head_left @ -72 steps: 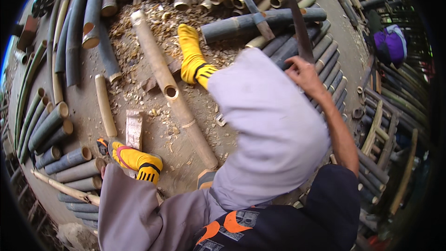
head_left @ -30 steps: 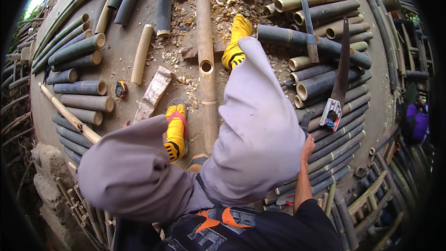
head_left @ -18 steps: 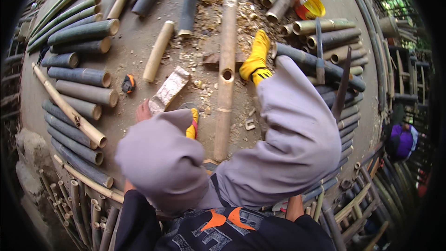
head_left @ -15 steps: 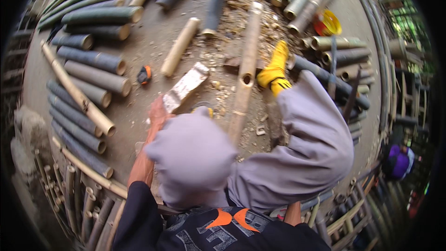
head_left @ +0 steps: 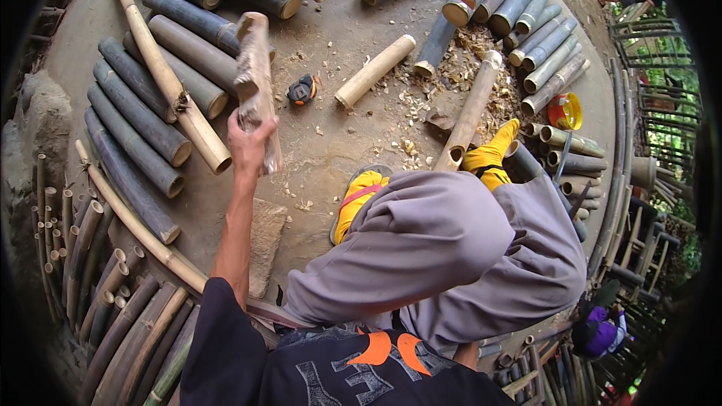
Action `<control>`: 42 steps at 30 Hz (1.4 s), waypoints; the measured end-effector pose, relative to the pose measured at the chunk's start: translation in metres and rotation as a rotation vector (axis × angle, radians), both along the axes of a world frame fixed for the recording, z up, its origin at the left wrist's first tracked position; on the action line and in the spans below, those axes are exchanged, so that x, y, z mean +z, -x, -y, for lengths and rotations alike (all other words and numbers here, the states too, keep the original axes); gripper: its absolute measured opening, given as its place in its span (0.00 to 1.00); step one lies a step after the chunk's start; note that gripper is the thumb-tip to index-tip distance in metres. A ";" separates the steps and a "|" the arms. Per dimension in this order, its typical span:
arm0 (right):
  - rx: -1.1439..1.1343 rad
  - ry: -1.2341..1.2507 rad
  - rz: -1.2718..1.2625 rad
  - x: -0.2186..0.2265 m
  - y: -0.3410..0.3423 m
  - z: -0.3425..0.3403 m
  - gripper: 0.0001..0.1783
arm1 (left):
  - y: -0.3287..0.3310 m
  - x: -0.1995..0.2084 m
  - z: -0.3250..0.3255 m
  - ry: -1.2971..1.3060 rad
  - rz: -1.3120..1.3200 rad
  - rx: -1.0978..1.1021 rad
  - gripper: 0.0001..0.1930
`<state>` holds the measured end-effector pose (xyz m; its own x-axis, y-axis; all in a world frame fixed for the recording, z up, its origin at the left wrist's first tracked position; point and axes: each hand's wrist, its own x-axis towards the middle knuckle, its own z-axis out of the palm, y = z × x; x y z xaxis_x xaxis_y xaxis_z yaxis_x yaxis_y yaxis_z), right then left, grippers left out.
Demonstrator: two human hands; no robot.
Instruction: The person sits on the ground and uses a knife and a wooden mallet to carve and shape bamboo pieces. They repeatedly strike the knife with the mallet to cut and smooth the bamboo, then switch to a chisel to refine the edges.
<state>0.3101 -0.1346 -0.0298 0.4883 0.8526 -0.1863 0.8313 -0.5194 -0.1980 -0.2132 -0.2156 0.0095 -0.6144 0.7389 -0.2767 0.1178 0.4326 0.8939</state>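
My left hand (head_left: 254, 141) is closed around a rough, notched wooden block (head_left: 256, 68), held upright left of my bent legs. The block's top end overlaps the dark bamboo lengths behind it. To its right a small black and orange tool, perhaps a tape measure (head_left: 302, 90), lies on the ground. A pale bamboo pole (head_left: 474, 105) with a hole near its lower end rests by my yellow-socked foot (head_left: 490, 154). Of my right arm only a bit of forearm (head_left: 467, 355) shows behind my leg; that hand is hidden.
Dark cut bamboo lengths (head_left: 139, 131) lie in rows at the left and far side. A peeled bamboo piece (head_left: 374, 71) sits mid-ground near wood chips. A red and yellow container (head_left: 565, 111) stands at right. A flat slab (head_left: 267, 244) lies beside my left forearm.
My left hand has moved forward and left with the wooden block, which is now more upright. The view has shifted, and my knee has dropped to the right, baring the other yellow-socked foot.
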 end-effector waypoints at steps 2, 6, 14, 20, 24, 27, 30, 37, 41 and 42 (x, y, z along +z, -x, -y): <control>-0.012 -0.017 0.007 0.007 -0.004 0.025 0.23 | 0.008 -0.005 -0.012 -0.076 0.079 0.098 0.50; -0.051 -0.064 0.001 0.022 -0.018 0.081 0.23 | 0.003 0.003 -0.034 -0.364 0.035 0.327 0.48; -0.221 -0.231 -0.018 0.057 -0.033 0.186 0.24 | -0.022 0.039 -0.046 -0.249 -0.211 -0.036 0.28; -0.336 -0.373 -0.038 0.094 -0.027 0.248 0.24 | -0.070 0.062 -0.070 -0.376 0.062 -0.276 0.16; -0.350 -0.445 -0.017 0.124 -0.027 0.264 0.24 | -0.120 0.084 -0.093 -0.318 0.046 -0.553 0.14; -0.324 -0.434 -0.053 0.151 -0.032 0.244 0.25 | -0.159 0.086 -0.126 -0.314 0.055 -0.762 0.14; -0.425 -0.276 -0.529 0.141 -0.042 0.197 0.25 | -0.191 0.101 -0.171 -0.276 -0.106 -1.031 0.16; -0.398 -0.253 -0.592 0.144 -0.059 0.128 0.25 | -0.318 0.051 -0.299 -0.067 -0.334 -1.595 0.21; -0.396 -0.192 -0.549 0.145 -0.094 0.085 0.27 | -0.376 0.006 -0.354 -0.113 -0.698 -1.598 0.24; -0.369 -0.203 -0.512 0.140 -0.109 0.075 0.28 | -0.390 0.002 -0.359 -0.045 -0.633 -1.535 0.25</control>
<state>0.4196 -0.2096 0.1106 0.6475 0.6891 -0.3255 0.3812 -0.6627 -0.6446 0.1765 0.1435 0.0111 0.6457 0.7228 -0.2463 0.7075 -0.4449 0.5491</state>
